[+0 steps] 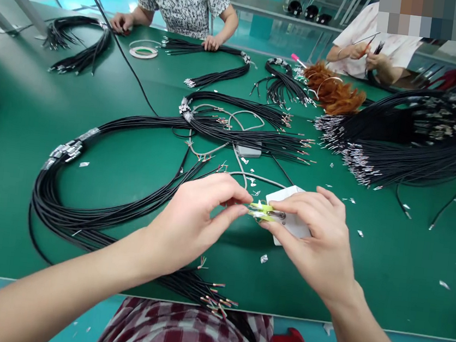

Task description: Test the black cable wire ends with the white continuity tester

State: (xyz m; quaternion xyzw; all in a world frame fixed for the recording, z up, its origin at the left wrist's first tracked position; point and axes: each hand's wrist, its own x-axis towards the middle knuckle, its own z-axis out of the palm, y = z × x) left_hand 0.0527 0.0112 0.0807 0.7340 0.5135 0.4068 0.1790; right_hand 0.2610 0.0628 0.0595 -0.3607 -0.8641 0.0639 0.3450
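A small yellow-green clip [266,213] is pinched between the thumb and fingers of my right hand [314,238]. At the clip's left end, the thumb and fingertips of my left hand [202,217] are pressed together; whatever lies between them is too small to make out. Beneath my right hand lies a white box [291,193], with a grey cable running to it. Bundles of black cables [135,122] with stripped, coloured ends curve over the green table [384,282] in front of and to the left of my hands.
Across the table, one person [179,1] rests a hand on cables; another [373,50] holds a tool and dark cables. A large cable pile [412,142] lies at right, orange wires [331,89] beside it. A white tape roll [143,51] sits farther back. Scraps are scattered about.
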